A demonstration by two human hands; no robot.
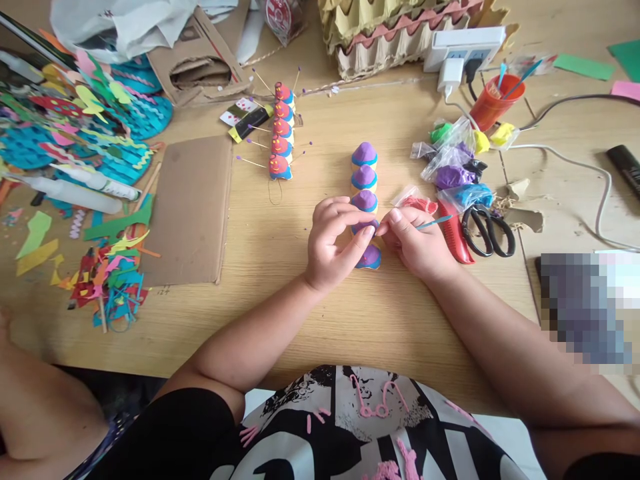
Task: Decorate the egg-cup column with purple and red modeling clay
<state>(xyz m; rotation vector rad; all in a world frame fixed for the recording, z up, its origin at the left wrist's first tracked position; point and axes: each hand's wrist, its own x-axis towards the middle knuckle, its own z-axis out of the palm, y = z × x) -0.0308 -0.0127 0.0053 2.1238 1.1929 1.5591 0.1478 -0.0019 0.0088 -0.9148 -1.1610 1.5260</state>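
Note:
A row of purple and blue painted egg-carton bumps [365, 155] runs front to back on the wooden table. My left hand [334, 241] is over its left side, thumb and forefinger curled close together beside the lower bumps; what lies between the fingertips is too small to make out. From the right, my right hand [417, 241] meets it, fingers bent around a thin blue stick [436, 222] that points out to the right. Farther back on the left stands a similar red, orange and blue row [281, 130] with faces and purple-tipped sticks poking out.
Cardboard [190, 210], paper scraps [117, 267] and glue bottles [75, 193] lie left. Black-handled scissors [487, 230], bagged clay [455, 176], a red cup [497, 101] and cables are right. Egg trays [395, 40] and a power strip [467, 47] stand behind. Another person's arm [45, 400] is at the left edge.

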